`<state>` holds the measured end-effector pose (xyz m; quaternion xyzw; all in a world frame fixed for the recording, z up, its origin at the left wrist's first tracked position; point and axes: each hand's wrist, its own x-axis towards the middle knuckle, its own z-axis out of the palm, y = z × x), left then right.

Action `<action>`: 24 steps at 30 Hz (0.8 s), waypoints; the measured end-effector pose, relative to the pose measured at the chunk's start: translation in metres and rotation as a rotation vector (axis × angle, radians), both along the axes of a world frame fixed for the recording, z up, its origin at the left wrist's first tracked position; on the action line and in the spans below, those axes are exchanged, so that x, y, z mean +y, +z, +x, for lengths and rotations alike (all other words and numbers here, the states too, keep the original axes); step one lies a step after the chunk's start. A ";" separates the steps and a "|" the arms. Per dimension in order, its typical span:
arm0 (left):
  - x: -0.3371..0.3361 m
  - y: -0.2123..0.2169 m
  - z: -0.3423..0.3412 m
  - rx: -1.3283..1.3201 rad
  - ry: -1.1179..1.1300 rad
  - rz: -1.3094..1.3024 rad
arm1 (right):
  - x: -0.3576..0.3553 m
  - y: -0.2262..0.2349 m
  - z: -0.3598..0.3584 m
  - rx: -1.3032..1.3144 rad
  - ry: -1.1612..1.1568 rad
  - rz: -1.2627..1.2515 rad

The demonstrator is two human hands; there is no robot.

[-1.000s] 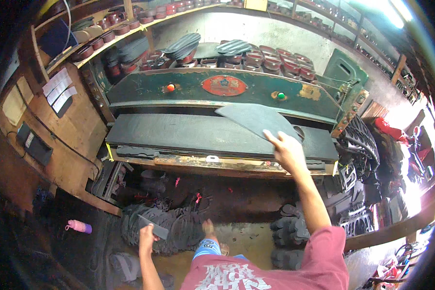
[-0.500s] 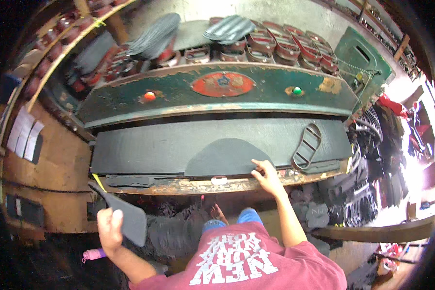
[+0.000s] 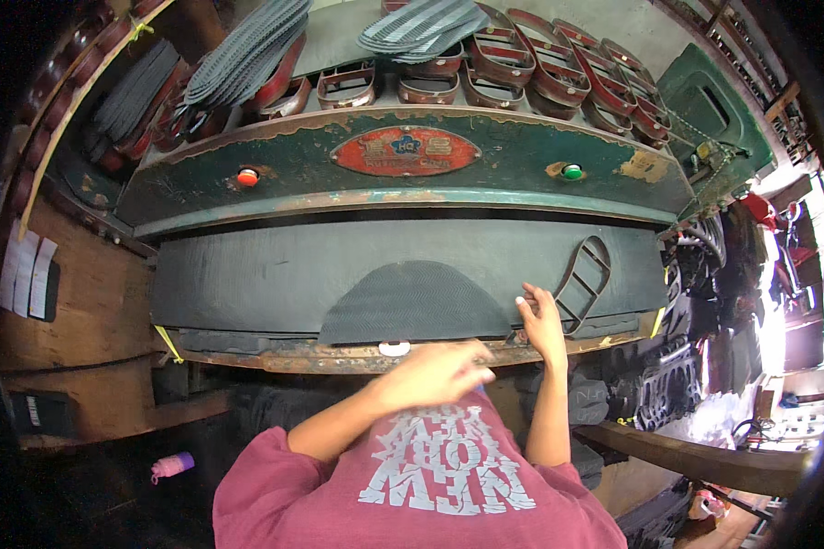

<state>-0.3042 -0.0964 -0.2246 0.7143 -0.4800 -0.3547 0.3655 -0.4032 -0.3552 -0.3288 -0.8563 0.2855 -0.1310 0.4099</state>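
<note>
A dark, textured sheet (image 3: 412, 306) with a rounded far edge lies flat at the front middle of the grey press bed (image 3: 238, 274). My left hand (image 3: 439, 373) is in front of the sheet's near edge, over my shirt. Motion blurs it, but its thumb and fingers look apart, with nothing visible in them. My right hand (image 3: 542, 320) hovers by the sheet's right corner, fingers loosely bent and apart, holding nothing I can see. Just right of it rests a sole-shaped cutting die (image 3: 588, 284), a thin metal outline with crossbars.
Behind the bed runs a green machine beam (image 3: 293, 188) with a red button (image 3: 247, 177) and a green button (image 3: 571, 172). Several reddish cutting dies (image 3: 502, 59) and stacked grey sole pieces (image 3: 247, 55) sit on top. A wooden beam (image 3: 696, 455) stands at my right.
My left hand has come from the far left to the middle; the flat dark piece it held is gone from it. My right hand has shifted right. The sheet's surface now looks textured.
</note>
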 end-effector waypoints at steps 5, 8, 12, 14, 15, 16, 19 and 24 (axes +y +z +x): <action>0.085 -0.072 0.061 -0.598 0.763 0.197 | 0.014 -0.018 0.026 0.237 0.095 -0.340; 0.123 -0.105 0.074 -0.558 0.975 0.350 | 0.019 -0.021 0.036 0.228 0.046 -0.141; 0.122 -0.130 0.066 -0.475 0.994 0.318 | 0.025 -0.014 0.045 0.275 0.138 -0.209; 0.116 -0.134 0.064 -0.467 0.994 0.317 | 0.024 -0.010 0.048 0.298 0.170 -0.239; 0.116 -0.134 0.067 -0.447 0.999 0.311 | 0.021 -0.008 0.050 0.305 0.184 -0.207; 0.116 -0.133 0.071 -0.451 1.020 0.275 | 0.017 -0.007 0.051 0.338 0.192 -0.162; 0.127 -0.128 0.090 -0.142 1.017 0.289 | 0.002 -0.003 0.056 0.490 0.193 0.119; 0.131 -0.119 0.118 0.076 0.826 0.290 | -0.006 0.011 0.062 0.280 0.327 0.143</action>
